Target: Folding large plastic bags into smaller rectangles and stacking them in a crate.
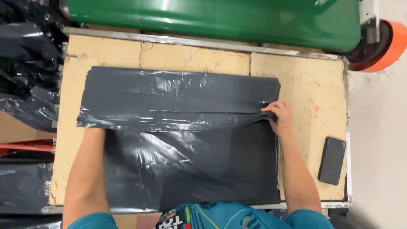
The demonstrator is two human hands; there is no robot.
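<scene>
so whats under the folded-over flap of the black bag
The left forearm runs under the flap; the left hand is hidden beneath it. More black plastic sheet lies below, on the cardboard-topped table. The right hand grips the flap's edge.

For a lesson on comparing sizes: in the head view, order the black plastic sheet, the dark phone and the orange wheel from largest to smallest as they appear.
1. Black plastic sheet, by far the largest.
2. and 3. Dark phone and orange wheel: they look alike, and the frame edge cuts off the wheel, so I will not rank them.
</scene>
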